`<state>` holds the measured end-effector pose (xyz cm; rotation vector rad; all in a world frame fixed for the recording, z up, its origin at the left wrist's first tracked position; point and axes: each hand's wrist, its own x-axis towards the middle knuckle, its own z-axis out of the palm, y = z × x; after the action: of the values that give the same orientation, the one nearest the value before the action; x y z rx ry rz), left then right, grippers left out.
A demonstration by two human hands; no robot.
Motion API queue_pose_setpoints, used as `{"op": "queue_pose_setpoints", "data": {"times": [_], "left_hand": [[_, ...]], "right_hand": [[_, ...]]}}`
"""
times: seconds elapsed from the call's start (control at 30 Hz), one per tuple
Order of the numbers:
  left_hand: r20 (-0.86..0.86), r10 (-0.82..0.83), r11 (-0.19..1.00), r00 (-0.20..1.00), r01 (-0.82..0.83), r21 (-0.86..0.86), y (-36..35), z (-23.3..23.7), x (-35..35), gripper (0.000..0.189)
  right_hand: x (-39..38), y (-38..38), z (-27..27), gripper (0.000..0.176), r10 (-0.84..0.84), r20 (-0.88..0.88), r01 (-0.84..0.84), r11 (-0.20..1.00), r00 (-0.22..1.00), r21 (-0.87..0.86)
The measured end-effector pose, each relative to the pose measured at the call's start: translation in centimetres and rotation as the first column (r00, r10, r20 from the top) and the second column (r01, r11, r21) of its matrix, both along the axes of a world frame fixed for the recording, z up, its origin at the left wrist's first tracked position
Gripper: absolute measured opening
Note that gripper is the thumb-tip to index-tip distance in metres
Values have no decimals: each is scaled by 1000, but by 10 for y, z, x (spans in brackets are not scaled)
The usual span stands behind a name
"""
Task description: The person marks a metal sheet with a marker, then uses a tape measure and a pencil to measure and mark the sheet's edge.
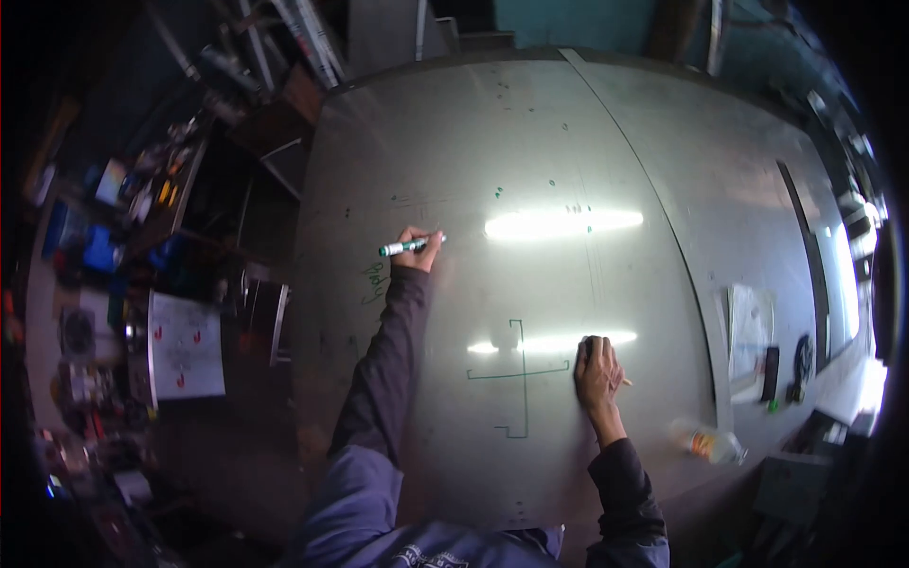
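A: Where the grey sheet-metal tabletop [568,142] gleams, what holds the green-and-white marker pen [409,247]?
B: The left hand [417,254], grip pinching it, at ten o'clock from the green drawn cross [521,374]; the right hand [598,371] rests at three o'clock, touching the sheet; its grip I cannot tell.

On the metal sheet [568,142], the marker [409,247] in the left hand [417,254] lies behind and left of the drawn cross [522,374], the right hand [598,372] just right of it
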<state>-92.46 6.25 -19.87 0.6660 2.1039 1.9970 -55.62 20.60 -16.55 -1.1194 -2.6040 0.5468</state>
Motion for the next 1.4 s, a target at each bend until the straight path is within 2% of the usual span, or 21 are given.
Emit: {"op": "queue_pose_setpoints", "data": {"times": [0.07, 0.1, 0.13, 0.17, 0.2, 0.27, 0.33, 0.37, 0.4, 0.43, 0.53, 0.6, 0.67, 0.8, 0.87, 1.03, 1.17, 1.23, 1.37, 1.4], "left_hand": [[60, 60, 998, 996, -59, -21, -21, 11, 30, 27], [65, 84, 996, 994, -82, -44, -31, 6, 41, 27], [-2, 126, 986, 992, -126, -109, -35, 2, 42, 28], [-68, 164, 970, 984, -174, -171, -39, 0, 45, 28], [-75, 185, 965, 980, -195, -177, -41, 1, 49, 28], [-69, 236, 953, 969, -245, -180, -39, 3, 57, 31], [-106, 240, 944, 965, -257, -205, -37, 2, 54, 30], [-119, 218, 960, 969, -235, -150, -33, -1, 50, 29], [-120, 188, 974, 975, -201, -107, -35, -8, 52, 29], [-57, 185, 962, 981, -193, -193, -34, 0, 56, 28], [-32, 225, 947, 974, -226, -228, -24, -5, 56, 25], [-80, 237, 964, 968, -244, -100, -20, -1, 55, 23], [-172, 251, 956, 953, -272, -111, -20, 6, 61, 24], [-100, 261, 958, 960, -270, -96, -22, -5, 59, 23], [-124, 264, 942, 957, -283, -182, -21, -3, 51, 26], [-117, 277, 931, 954, -296, -212, -27, -16, 39, 29], [-161, 266, 932, 950, -296, -207, -25, -10, 39, 28], [-183, 264, 916, 947, -305, -261, -25, -9, 38, 28], [-165, 250, 918, 954, -288, -274, -26, -11, 39, 26], [-118, 282, 938, 952, -300, -173, -22, -10, 40, 26]], "right_hand": [[7, 40, -17, 15, 158, 60, -161, 986, 986, 51], [5, 65, -19, 18, 196, -8, -195, 978, 981, 70], [-4, 90, -20, 21, 209, -3, -208, 973, 978, 104], [-20, 103, -7, 20, 149, 29, -152, 975, 988, 162], [-38, 112, 16, 18, 100, 80, -107, 991, 992, 86], [-61, 132, 0, 15, 89, -3, -88, 987, 996, 134], [-67, 130, -7, 14, 94, -56, -82, 980, 994, 182], [-73, 129, -12, 13, 83, -107, -57, 971, 991, 232], [-73, 131, -7, 11, 113, -100, -91, 975, 989, 200], [-68, 127, -4, 11, 114, -82, -97, 978, 990, 186], [-74, 128, -1, 10, 100, -87, -83, 980, 991, 179], [-82, 129, 0, 9, 101, -105, -81, 980, 989, 181], [-80, 129, -1, 10, 109, -122, -87, 981, 986, 173], [-79, 130, -1, 12, 85, -94, -72, 988, 992, 136], [-79, 131, -3, 12, 78, -101, -63, 988, 992, 140], [-79, 130, -3, 12, 77, -96, -63, 988, 992, 142], [-79, 131, -5, 12, 64, -87, -54, 992, 994, 112], [-79, 131, -6, 12, 81, -111, -63, 986, 990, 154], [-79, 131, -6, 11, 72, -100, -59, 990, 992, 126], [-79, 132, -6, 11, 71, -104, -58, 990, 992, 125]]}}
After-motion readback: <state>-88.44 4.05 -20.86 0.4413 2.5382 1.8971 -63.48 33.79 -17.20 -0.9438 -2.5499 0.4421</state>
